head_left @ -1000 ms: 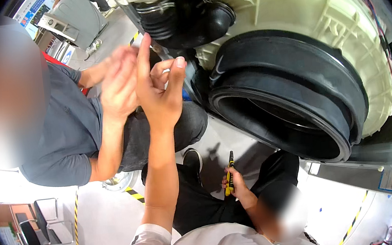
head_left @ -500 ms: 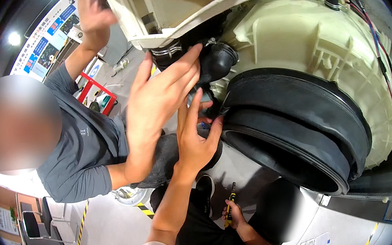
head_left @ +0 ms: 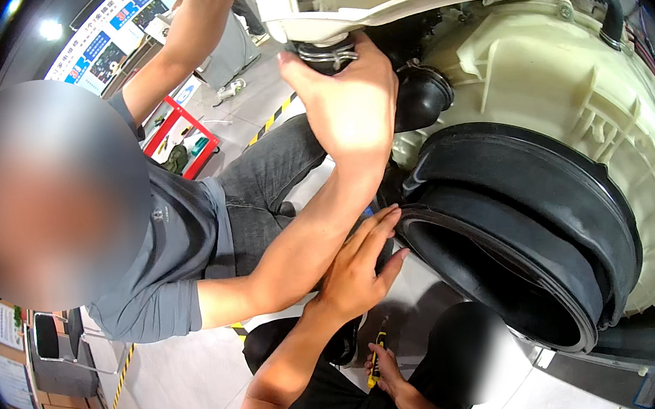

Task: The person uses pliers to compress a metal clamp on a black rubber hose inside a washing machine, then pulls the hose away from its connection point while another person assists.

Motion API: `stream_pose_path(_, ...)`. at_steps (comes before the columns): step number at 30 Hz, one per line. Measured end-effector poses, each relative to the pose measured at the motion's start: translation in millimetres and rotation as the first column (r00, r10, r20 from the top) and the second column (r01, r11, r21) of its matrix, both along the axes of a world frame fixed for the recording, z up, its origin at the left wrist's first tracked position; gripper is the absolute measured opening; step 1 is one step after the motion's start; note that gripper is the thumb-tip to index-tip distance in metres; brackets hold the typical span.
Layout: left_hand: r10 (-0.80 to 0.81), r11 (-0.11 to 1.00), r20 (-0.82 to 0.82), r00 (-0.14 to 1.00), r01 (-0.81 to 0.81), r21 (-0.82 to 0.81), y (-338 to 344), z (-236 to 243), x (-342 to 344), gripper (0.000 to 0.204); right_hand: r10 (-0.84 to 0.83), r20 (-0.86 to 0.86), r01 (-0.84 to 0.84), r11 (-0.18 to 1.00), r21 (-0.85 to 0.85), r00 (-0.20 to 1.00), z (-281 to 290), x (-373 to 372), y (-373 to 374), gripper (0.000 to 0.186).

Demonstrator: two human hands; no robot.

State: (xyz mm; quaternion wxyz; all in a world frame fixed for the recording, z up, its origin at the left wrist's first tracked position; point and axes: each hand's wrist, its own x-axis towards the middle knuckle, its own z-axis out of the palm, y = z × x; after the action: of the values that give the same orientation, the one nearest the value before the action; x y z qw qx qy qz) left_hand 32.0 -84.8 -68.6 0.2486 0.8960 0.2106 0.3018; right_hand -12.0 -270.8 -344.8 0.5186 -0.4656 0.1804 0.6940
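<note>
Now gripping a yellow tool (head_left: 373, 375) low by the knees in the right hand (head_left: 388, 366), holding the left hand (head_left: 355, 280) empty, thumb wide, fingers fairly close, just beside the black rubber ring (head_left: 504, 214). Maybe risking bumped fingers from sharing a tight spot with a helper's hand (head_left: 353, 110). Seeing printing on a wall board (head_left: 100, 51).

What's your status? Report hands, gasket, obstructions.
Left hand open near black gasket. Right hand gripping yellow-black tool. Gasket on pale tub. Co-worker's forearm close by.
</note>
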Motion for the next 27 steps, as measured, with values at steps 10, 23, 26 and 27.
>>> stream_pose_path(10,-0.031,0.996,-0.017,0.999,0.029,-0.087,-9.2,3.6,-4.5,0.069,-0.011,-0.003,0.011,1.0,0.014,1.0,-1.9,3.6,-2.4,0.027)
stream_pose_path(23,-0.085,0.992,-0.028,0.996,0.082,-0.094,-11.3,14.0,-7.5,0.064,0.068,0.033,-0.068,0.998,0.0,0.997,-6.5,5.3,-1.0,0.025)
stream_pose_path(26,-0.078,0.994,0.01,0.997,0.077,0.073,-9.7,6.4,-7.0,0.069,0.066,0.038,-0.066,0.998,0.014,0.997,-8.4,7.0,0.3,0.025)
stream_pose_path(27,-0.068,0.996,0.003,0.998,0.067,0.05,-10.4,3.8,-6.3,0.071,0.058,0.036,-0.058,0.998,0.01,0.998,-8.2,7.4,0.2,0.025)
